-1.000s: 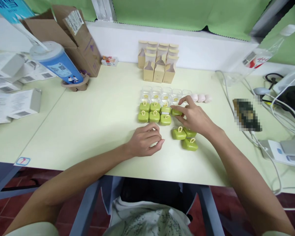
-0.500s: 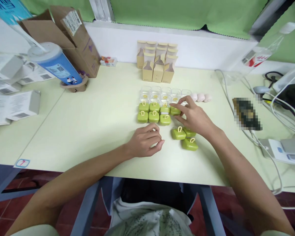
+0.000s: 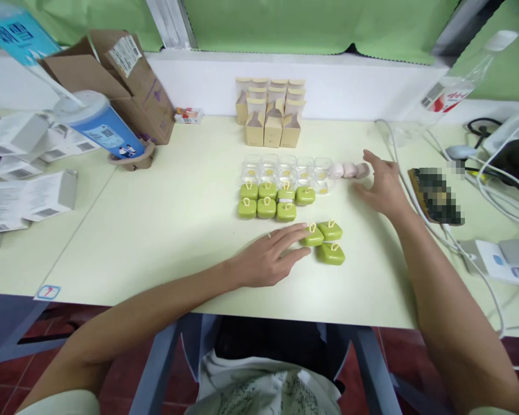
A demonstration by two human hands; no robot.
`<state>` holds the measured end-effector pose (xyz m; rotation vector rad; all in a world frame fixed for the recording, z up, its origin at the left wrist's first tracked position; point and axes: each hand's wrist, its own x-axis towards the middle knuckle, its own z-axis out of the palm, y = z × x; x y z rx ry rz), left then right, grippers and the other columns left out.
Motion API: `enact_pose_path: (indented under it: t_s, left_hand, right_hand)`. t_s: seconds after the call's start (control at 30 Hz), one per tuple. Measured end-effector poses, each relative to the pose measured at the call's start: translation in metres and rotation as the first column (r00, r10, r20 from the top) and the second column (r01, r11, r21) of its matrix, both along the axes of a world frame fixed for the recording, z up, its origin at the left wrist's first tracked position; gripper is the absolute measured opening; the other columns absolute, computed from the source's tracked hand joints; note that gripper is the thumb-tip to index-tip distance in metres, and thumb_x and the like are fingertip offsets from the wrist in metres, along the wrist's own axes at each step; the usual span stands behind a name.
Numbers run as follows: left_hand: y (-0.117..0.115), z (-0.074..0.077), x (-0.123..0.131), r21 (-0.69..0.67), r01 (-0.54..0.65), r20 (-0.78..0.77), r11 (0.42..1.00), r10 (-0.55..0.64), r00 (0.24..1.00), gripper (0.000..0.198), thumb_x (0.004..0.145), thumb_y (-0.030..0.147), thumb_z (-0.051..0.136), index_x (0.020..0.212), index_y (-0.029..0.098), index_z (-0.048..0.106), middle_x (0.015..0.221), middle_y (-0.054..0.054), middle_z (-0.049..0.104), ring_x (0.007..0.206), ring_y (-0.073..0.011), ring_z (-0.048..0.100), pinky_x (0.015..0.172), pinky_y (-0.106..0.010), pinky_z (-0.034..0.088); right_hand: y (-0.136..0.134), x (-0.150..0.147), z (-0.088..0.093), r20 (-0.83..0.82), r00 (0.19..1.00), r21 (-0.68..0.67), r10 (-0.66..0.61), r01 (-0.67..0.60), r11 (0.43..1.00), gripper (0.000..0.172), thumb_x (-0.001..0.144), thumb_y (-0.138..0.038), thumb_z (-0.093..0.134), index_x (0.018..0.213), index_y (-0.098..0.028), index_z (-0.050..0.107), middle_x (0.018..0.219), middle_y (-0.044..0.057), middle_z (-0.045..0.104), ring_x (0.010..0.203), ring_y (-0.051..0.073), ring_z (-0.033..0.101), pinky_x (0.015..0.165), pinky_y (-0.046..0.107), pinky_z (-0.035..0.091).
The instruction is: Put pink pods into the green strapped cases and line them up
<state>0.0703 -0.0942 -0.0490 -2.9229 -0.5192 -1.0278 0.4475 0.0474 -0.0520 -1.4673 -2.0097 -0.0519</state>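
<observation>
Green cases [image 3: 330,255] nearest on the pale table [image 3: 190,230], three bunched loosely, each with a pale yellow loop on top. At the left of this bunch, left hand [image 3: 266,257] reaching out, fingers and thumb parted, tips close about the edge of the leftmost of the three; cannot tell whether touching. Half a second ago, curled short of the bunch; now stretched right up to it. Just beyond and to the left, two rows of the same kind: three in the near row, four in the far one, with a white band [image 3: 285,200] showing across the third from the left there. Right of that, end case [image 3: 305,196] left in line, no longer under the right fingertips. Farther on, right hand [image 3: 384,187] shifted across to the rightmost of three pinkish pieces [image 3: 349,169], thumb and fingers spread around it, not visibly closed. Judging by this change, done with the end case for now, and apparently turned to a loose case and a pinkish piece at once. Beside those pieces and behind the rows, five clear cups [image 3: 269,164] with yellow marks inside. Well beyond, near the white wall [image 3: 350,86], small cartons [image 3: 273,131] clustered upright with tops open.
</observation>
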Motion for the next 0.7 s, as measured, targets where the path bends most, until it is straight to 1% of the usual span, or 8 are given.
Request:
enact_pose_path:
  t_s: [0.1, 0.2, 0.3, 0.37, 0.47, 0.53, 0.6, 0.7]
  left_hand:
    - [-0.001, -0.001, 0.008, 0.053, 0.005, -0.107, 0.999, 0.001, 0.994, 0.052, 0.095, 0.004, 0.053, 0.146, 0.008, 0.06, 0.162, -0.026, 0.056, 0.157, -0.0365, 0.052, 0.117, -0.053, 0.059]
    - [-0.001, 0.0, 0.01, 0.09, -0.067, -0.185, 0.994, 0.083, 0.979, 0.059, 0.097, 0.008, 0.056, 0.156, 0.01, 0.054, 0.162, -0.025, 0.058, 0.133, -0.034, 0.067, 0.102, -0.049, 0.063]
    - [-0.002, 0.001, 0.007, 0.136, -0.109, -0.187, 0.985, 0.134, 0.973, 0.054, 0.103, 0.019, 0.064, 0.155, 0.013, 0.054, 0.141, -0.02, 0.072, 0.109, -0.03, 0.07, 0.087, -0.045, 0.062]
    - [-0.003, 0.0, 0.003, 0.146, -0.097, -0.154, 0.984, 0.119, 0.981, 0.049, 0.104, 0.026, 0.068, 0.151, 0.018, 0.057, 0.124, -0.016, 0.075, 0.107, -0.0292, 0.069, 0.086, -0.044, 0.062]
    - [-0.005, 0.002, -0.004, 0.018, -0.051, -0.049, 0.999, 0.052, 0.997, 0.036, 0.107, 0.025, 0.064, 0.142, 0.017, 0.06, 0.116, -0.014, 0.069, 0.109, -0.0256, 0.067, 0.089, -0.04, 0.064]
    - [-0.004, 0.006, -0.009, -0.123, -0.035, 0.089, 0.992, 0.046, 0.995, 0.034, 0.108, 0.024, 0.062, 0.141, 0.017, 0.06, 0.118, -0.014, 0.065, 0.11, -0.0228, 0.067, 0.091, -0.037, 0.065]
    - [-0.003, 0.011, -0.013, -0.227, -0.056, 0.251, 0.972, 0.114, 0.961, 0.037, 0.104, 0.025, 0.07, 0.14, 0.021, 0.061, 0.12, -0.012, 0.065, 0.111, -0.0214, 0.068, 0.092, -0.036, 0.065]
    - [0.003, 0.016, -0.017, -0.315, -0.085, 0.461, 0.945, 0.231, 0.857, 0.049, 0.094, 0.025, 0.083, 0.137, 0.023, 0.06, 0.12, -0.01, 0.069, 0.107, -0.0204, 0.07, 0.084, -0.032, 0.064]
  right_hand:
    - [0.004, -0.003, -0.012, -0.037, 0.994, 0.003, -0.102, 0.103, 0.995, 0.062, 0.09, -0.022, 0.073, 0.151, -0.017, 0.06, 0.129, 0.021, 0.073, 0.118, 0.035, 0.06, 0.106, 0.055, 0.049]
    - [-0.002, -0.006, -0.012, -0.01, 0.974, -0.029, -0.228, 0.228, 0.973, 0.061, 0.093, -0.016, 0.061, 0.154, -0.02, 0.057, 0.13, 0.017, 0.065, 0.121, 0.032, 0.061, 0.11, 0.054, 0.051]
    - [-0.01, -0.006, -0.009, 0.007, 0.96, -0.095, -0.281, 0.281, 0.955, 0.053, 0.092, -0.018, 0.062, 0.145, -0.019, 0.065, 0.135, 0.019, 0.057, 0.121, 0.033, 0.062, 0.106, 0.052, 0.056]
    - [-0.013, -0.004, -0.006, -0.021, 0.95, -0.107, -0.311, 0.308, 0.945, 0.04, 0.093, -0.019, 0.061, 0.132, -0.018, 0.072, 0.135, 0.019, 0.055, 0.119, 0.033, 0.063, 0.106, 0.054, 0.057]
    - [-0.02, -0.006, 0.008, -0.2, 0.93, 0.028, -0.308, 0.319, 0.947, 0.039, 0.096, -0.023, 0.063, 0.133, -0.018, 0.074, 0.134, 0.019, 0.053, 0.118, 0.031, 0.063, 0.104, 0.054, 0.059]
    - [-0.028, -0.017, 0.025, -0.412, 0.889, 0.152, -0.198, 0.281, 0.948, 0.043, 0.096, -0.03, 0.071, 0.137, -0.02, 0.074, 0.137, 0.018, 0.053, 0.115, 0.029, 0.066, 0.098, 0.05, 0.062]
    - [-0.042, -0.038, 0.042, -0.661, 0.75, 0.177, -0.012, 0.172, 0.969, 0.04, 0.093, -0.037, 0.081, 0.13, -0.024, 0.078, 0.134, 0.015, 0.058, 0.1, 0.024, 0.072, 0.086, 0.044, 0.066]
    - [-0.072, -0.084, 0.059, -0.861, 0.482, 0.062, 0.161, -0.215, 0.975, 0.037, 0.092, -0.041, 0.084, 0.126, -0.03, 0.074, 0.117, 0.006, 0.072, 0.09, 0.023, 0.077, 0.074, 0.039, 0.066]
